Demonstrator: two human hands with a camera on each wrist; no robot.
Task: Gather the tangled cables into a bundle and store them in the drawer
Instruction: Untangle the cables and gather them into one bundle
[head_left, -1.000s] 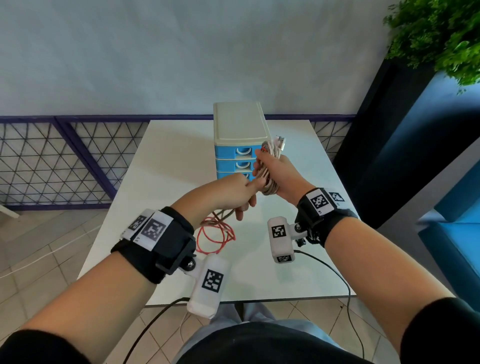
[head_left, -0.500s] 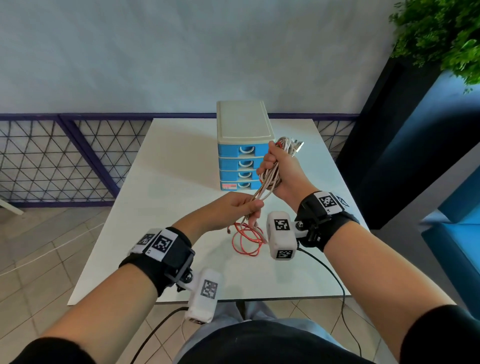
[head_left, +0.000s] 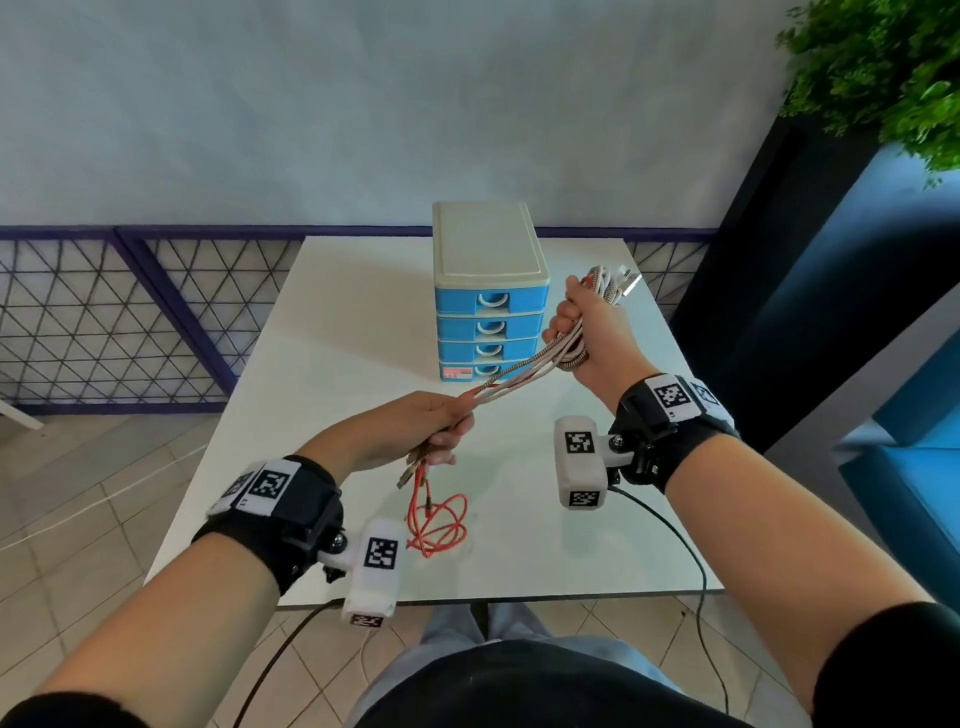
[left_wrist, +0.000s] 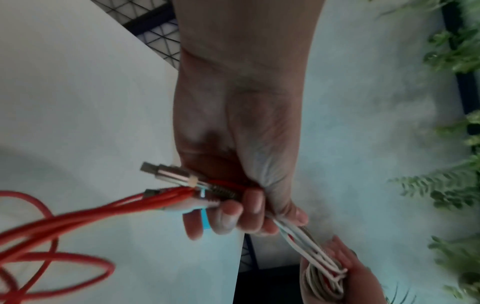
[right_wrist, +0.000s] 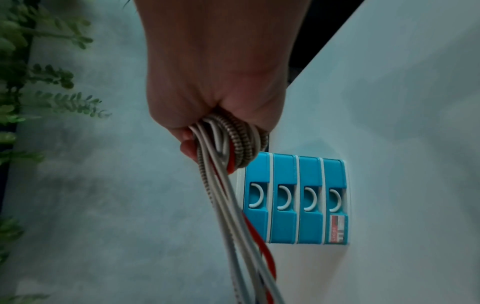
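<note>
Cables (head_left: 524, 376): white, braided, red strands stretched taut between both fists, above table (head_left: 332, 332).
Right hand (head_left: 587, 332) clenched round coiled part; left hand (head_left: 415, 431) curled round plug ends, red slack (head_left: 439, 525) trailing below its fingers onto table.
Step, judged: gathering, mid-wind. Next: loop slack in, then open a drawer.
Drawer unit (head_left: 491, 322) beyond fingertips, all four drawers closed.
Bottom-drawer sticker (right_wrist: 337, 229): text unreadable.

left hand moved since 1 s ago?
Yes. The left hand has pulled back toward the person, away from the drawer unit, gripping the cables now stretched between it and the right hand.
</note>
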